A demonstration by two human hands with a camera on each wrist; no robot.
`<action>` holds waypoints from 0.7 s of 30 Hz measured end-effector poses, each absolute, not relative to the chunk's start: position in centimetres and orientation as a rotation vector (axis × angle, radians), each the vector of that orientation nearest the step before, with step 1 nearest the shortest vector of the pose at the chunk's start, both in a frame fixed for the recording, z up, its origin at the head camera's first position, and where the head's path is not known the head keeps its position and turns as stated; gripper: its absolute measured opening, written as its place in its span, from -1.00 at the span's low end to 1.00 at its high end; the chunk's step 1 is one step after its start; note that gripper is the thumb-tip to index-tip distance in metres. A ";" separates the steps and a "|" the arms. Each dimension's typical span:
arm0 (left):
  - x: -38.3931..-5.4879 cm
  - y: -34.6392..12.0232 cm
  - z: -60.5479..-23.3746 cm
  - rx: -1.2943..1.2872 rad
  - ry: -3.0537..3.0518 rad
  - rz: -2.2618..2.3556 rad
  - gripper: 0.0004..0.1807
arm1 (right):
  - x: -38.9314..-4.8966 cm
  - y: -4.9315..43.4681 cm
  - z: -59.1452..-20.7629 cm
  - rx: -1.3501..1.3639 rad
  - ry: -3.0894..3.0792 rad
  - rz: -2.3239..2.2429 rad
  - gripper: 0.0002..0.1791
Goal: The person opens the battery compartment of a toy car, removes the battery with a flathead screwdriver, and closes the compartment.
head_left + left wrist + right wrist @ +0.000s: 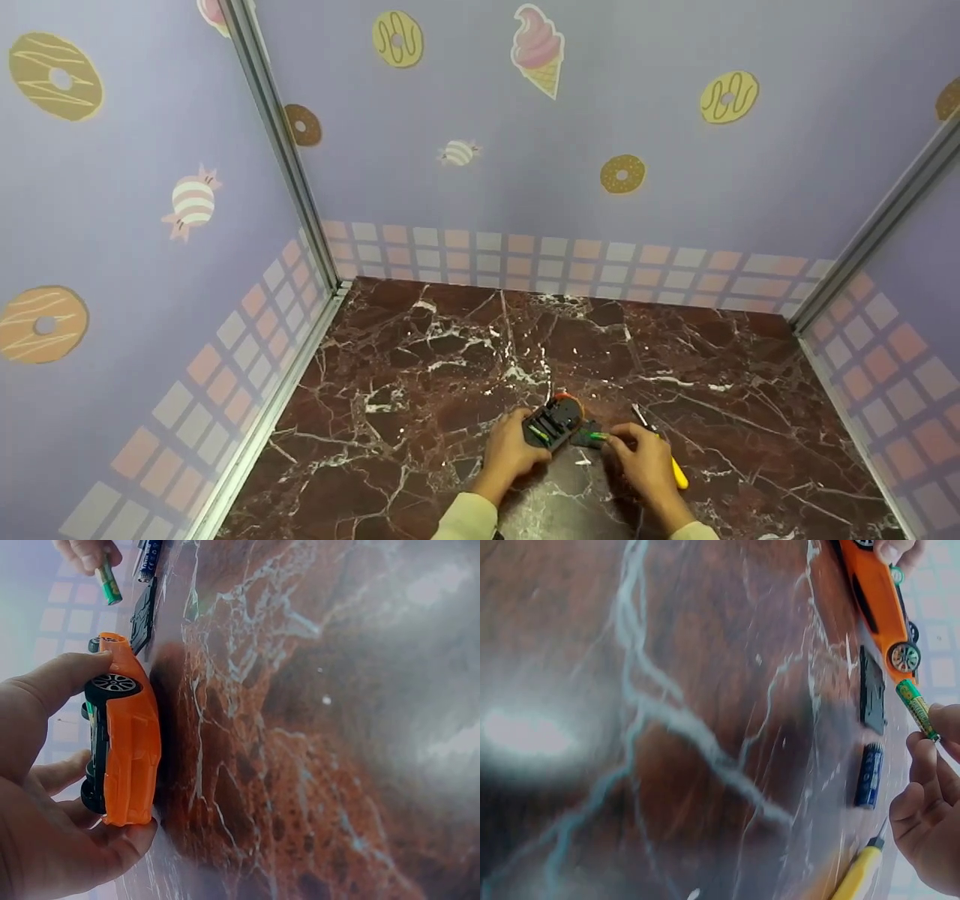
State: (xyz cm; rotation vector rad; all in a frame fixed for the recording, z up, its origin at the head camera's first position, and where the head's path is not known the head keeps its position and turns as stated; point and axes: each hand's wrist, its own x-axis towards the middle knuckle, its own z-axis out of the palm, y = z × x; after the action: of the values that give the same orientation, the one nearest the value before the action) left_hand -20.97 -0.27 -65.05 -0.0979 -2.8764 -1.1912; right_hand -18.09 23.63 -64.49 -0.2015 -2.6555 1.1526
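Observation:
My left hand (511, 448) grips an orange toy car (131, 742) by its sides, with its black underside (568, 409) turned up. The battery compartment is uncovered, and a green battery (538, 433) lies in it. Between thumb and fingertips, my right hand (643, 459) pinches another green battery (916, 709), just to the right of the car and apart from the compartment. Below that battery, a black battery cover (871, 690) lies on the table. Beside the cover is a dark blue battery (869, 776), seen in both wrist views.
A screwdriver with a yellow handle (679, 474) lies just right of my right hand, partly hidden by it. The dark red marbled tabletop (360, 465) is bounded by a patterned back wall (480, 187) and side walls with metal edge strips.

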 end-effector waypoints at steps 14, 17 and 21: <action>-20.8 -0.2 -64.8 -0.078 -2.876 -1.198 -0.14 | -17.4 25.0 -65.4 -0.256 -2.679 1.077 -0.91; -20.8 -0.2 -64.8 -0.077 -2.872 -1.190 -0.15 | -17.3 25.0 -65.6 -0.256 -2.678 1.063 -0.91; -20.9 -0.1 -64.8 -0.087 -2.866 -1.185 -0.17 | -17.2 25.0 -65.8 -0.220 -2.650 1.030 -0.91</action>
State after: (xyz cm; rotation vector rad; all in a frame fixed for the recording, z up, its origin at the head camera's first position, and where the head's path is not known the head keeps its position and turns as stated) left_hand -20.88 -0.11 -64.81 -0.0867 -2.8661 -1.1846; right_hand -17.18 25.03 -65.79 -0.2198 -2.6498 1.0303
